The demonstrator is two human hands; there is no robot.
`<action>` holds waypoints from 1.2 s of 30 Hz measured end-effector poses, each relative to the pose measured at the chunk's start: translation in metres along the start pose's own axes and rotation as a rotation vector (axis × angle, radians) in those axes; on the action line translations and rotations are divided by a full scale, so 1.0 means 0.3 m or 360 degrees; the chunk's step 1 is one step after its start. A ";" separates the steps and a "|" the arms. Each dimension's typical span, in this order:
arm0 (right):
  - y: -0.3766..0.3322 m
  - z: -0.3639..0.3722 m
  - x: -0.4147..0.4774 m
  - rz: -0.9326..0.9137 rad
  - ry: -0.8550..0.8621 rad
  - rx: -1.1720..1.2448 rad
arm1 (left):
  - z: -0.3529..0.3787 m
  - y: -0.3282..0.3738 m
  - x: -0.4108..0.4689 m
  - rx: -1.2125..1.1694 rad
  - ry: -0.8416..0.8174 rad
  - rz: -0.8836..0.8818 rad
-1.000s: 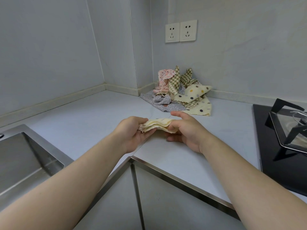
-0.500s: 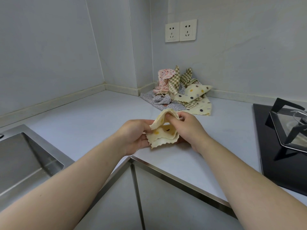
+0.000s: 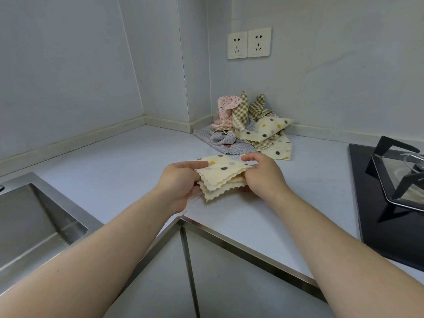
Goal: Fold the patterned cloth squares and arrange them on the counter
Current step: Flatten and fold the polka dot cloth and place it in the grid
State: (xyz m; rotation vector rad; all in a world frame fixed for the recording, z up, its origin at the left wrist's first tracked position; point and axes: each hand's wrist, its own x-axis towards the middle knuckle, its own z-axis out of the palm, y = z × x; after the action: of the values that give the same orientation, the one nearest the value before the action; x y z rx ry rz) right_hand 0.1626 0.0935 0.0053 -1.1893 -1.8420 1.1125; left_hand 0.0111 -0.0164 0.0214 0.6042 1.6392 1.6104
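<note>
While gripping folded dotted cloth (image 3: 221, 173) at its left edge with left hand (image 3: 181, 182), pinches right edge with right hand (image 3: 263, 177). Holds it, several wavy-edged layers, at counter (image 3: 128, 157) near front corner; touching or not, cannot tell. Farther back, by wall (image 3: 321, 76), pile of unfolded cloths (image 3: 247, 130).

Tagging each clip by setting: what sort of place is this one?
Most likely a home kitchen corner: a steel sink set into the counter on the left, a black gas hob on the right, and wall sockets above a pile of patterned cloths.
</note>
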 end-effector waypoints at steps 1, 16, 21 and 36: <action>0.001 0.001 -0.001 0.0004 -0.0006 0.0018 | 0.000 0.003 -0.002 -0.0024 0.0028 0.0011; -0.055 -0.027 -0.023 0.0388 -0.0441 0.1258 | -0.004 0.027 -0.022 0.0078 0.0035 0.0539; -0.044 0.008 -0.018 0.0039 0.0010 0.0665 | 0.023 0.015 -0.031 -0.0075 -0.0110 0.0253; -0.069 0.064 -0.068 -0.0561 0.0344 0.0067 | 0.078 -0.056 -0.022 0.0224 0.0506 0.0833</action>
State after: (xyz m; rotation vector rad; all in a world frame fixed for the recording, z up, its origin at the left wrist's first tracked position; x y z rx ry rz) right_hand 0.1460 0.0642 0.0143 -0.8782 -1.7646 0.7889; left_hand 0.0360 -0.0086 0.0076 0.9486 1.9472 2.0576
